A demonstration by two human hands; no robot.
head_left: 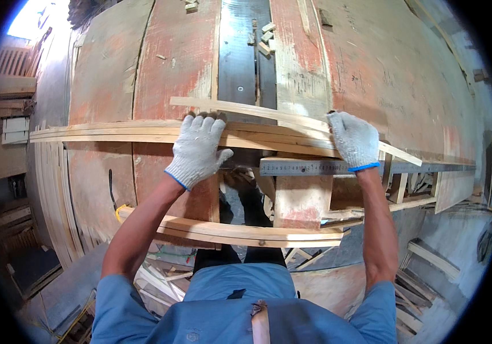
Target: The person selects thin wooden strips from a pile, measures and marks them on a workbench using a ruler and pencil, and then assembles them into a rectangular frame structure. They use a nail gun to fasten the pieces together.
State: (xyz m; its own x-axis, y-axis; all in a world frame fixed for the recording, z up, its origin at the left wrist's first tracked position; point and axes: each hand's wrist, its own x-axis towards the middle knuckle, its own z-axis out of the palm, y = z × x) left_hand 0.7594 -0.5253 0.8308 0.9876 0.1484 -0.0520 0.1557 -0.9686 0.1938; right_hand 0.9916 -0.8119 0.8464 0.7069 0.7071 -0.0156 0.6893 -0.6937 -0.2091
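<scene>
1. Left hand [195, 148]: gloved off-white, blue-edged, brown-tipped.
2. Right hand [356, 139]: gloved off-white, blue-edged.
3. Wood strips [114, 132]: pale yellow, grain-streaked.
4. Worktop [171, 63]: faded red, patchy beige.
5. Ruler [314, 167]: silver, dark-marked.
6. Shirt [121, 307]: muted blue.

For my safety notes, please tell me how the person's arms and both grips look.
The left grip and right grip wear off-white knitted gloves with blue cuff edges; the left fingertips look darkened. The forearms are bare below short blue sleeves.

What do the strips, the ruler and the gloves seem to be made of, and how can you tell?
Strips: bare wood, pale yellow with grain streaks.
Ruler: probably metal, smooth silvery grey with dark graduations.
Gloves: knitted fabric, matte off-white with ribbed texture; fibre unclear.
</scene>
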